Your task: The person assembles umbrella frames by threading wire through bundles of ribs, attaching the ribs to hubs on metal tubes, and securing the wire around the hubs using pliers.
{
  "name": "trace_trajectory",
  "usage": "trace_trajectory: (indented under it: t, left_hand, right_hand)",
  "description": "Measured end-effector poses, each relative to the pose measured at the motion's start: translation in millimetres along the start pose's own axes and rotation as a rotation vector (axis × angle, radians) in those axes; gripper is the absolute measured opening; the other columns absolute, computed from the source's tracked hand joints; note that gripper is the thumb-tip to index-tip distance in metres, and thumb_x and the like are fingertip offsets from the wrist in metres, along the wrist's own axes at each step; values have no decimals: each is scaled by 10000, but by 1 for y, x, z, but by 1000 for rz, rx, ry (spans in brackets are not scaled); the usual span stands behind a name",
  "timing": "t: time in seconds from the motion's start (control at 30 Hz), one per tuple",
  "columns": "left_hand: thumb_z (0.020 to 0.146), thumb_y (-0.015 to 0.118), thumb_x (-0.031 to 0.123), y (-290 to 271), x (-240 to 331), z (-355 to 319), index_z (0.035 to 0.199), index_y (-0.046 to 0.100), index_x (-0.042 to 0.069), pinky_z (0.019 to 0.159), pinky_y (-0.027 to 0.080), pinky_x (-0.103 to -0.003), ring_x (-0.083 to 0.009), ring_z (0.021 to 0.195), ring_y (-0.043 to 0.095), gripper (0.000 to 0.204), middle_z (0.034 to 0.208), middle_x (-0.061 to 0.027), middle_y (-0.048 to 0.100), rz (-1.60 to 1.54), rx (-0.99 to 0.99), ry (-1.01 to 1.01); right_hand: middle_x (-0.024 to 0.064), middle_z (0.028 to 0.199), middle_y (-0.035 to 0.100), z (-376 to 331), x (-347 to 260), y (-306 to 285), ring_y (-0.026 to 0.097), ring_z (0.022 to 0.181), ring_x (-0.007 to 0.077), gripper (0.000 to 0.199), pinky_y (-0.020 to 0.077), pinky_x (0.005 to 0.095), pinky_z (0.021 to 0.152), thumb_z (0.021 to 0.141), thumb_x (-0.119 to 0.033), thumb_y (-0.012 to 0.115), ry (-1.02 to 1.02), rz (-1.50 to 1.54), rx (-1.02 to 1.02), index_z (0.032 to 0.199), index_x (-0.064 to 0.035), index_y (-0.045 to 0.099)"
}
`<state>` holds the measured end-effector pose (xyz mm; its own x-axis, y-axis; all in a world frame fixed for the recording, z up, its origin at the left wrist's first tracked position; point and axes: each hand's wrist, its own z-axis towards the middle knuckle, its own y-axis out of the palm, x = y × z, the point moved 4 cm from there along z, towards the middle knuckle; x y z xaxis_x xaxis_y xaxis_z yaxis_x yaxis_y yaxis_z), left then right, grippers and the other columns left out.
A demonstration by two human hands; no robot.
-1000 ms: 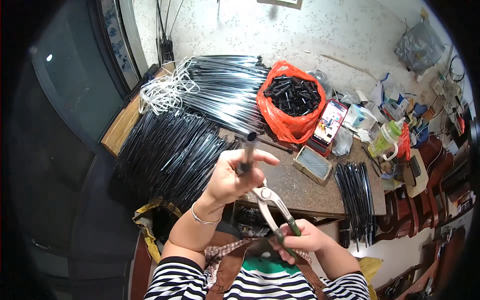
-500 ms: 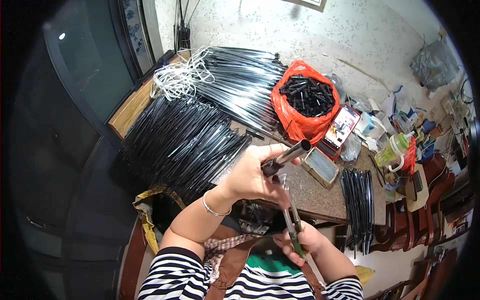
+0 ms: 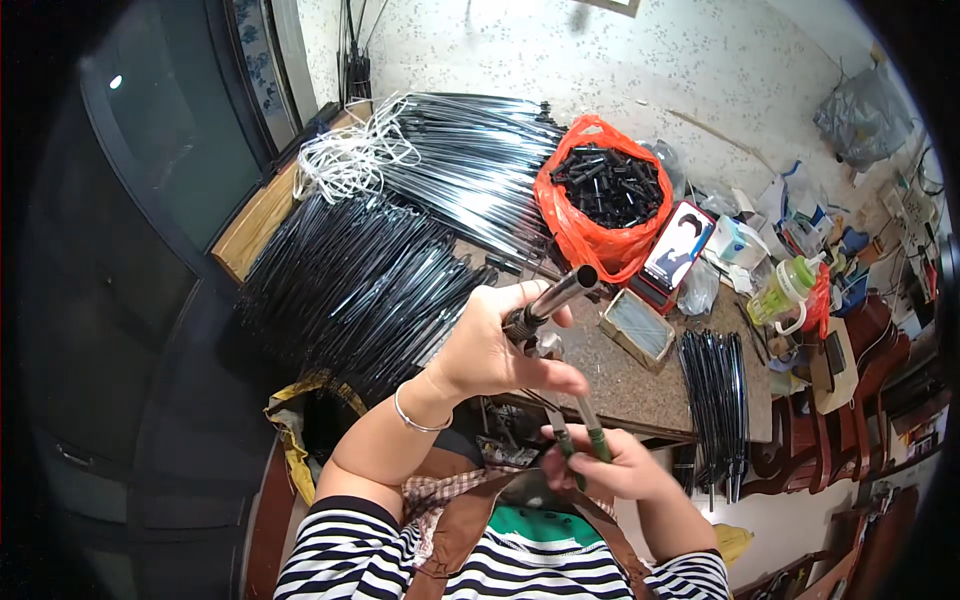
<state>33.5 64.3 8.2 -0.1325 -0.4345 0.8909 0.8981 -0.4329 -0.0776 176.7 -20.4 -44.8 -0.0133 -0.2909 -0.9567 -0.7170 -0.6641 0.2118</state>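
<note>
My left hand [image 3: 490, 345] is closed around a shiny metal tube [image 3: 565, 288] with a black ribbed collar [image 3: 522, 326]. The tube's open dark end tilts up and to the right, above the thumb side. Below and to the right, my right hand [image 3: 615, 465] grips the green handles of a pair of pliers [image 3: 598, 443], which stand apart. The metal arms of the pliers rise toward my left hand, whose fingers partly cover the jaws. What the jaws touch cannot be made out. A silver bangle [image 3: 420, 425] circles my left wrist.
Long black rods [image 3: 350, 290] and silvery rods [image 3: 470, 160] cover the table's left, with white cord [image 3: 350, 160] on top. Behind my hands stand a red bag of short black tubes [image 3: 610, 190], a phone [image 3: 680, 245] and a small box [image 3: 640, 330]. A black rod bundle [image 3: 714, 410] overhangs the right edge.
My right hand has risen slightly, and the plier handles are spread wider. My left hand with the tube has shifted a little left and up. The phone's picture has changed.
</note>
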Motion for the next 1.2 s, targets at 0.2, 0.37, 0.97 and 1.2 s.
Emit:
trace_trajectory:
  t: [0.2,0.37,0.97,1.2]
  left_hand:
    - [541,684,108,3,7,-3,703,498,33,405,200,-141,6,437,293,258,499,76,381,-64,103,-68]
    - [532,694,131,1,13,-6,682,496,26,396,203,-140,5,429,299,270,493,70,386,60,129,2]
    - [544,671,112,12,3,-14,672,473,33,413,225,-141,0,459,312,249,522,60,387,-61,196,-29]
    - [575,642,194,10,-6,-12,631,457,37,410,216,-151,-10,453,292,249,512,55,370,72,237,76]
  right_hand:
    - [99,740,501,-2,-14,1,503,638,137,449,410,233,570,762,-29,377,-29,-202,33,1188,-64,238]
    - [75,853,537,-2,-7,-2,509,725,112,433,410,239,651,781,-69,405,-27,-127,44,1187,-64,253]
    - [123,702,531,11,-5,7,539,594,214,174,414,264,539,690,-24,502,-202,-592,510,861,-14,470]
    - [142,677,502,9,-3,5,520,587,273,185,415,282,534,684,-21,514,-385,-772,572,863,-21,466]
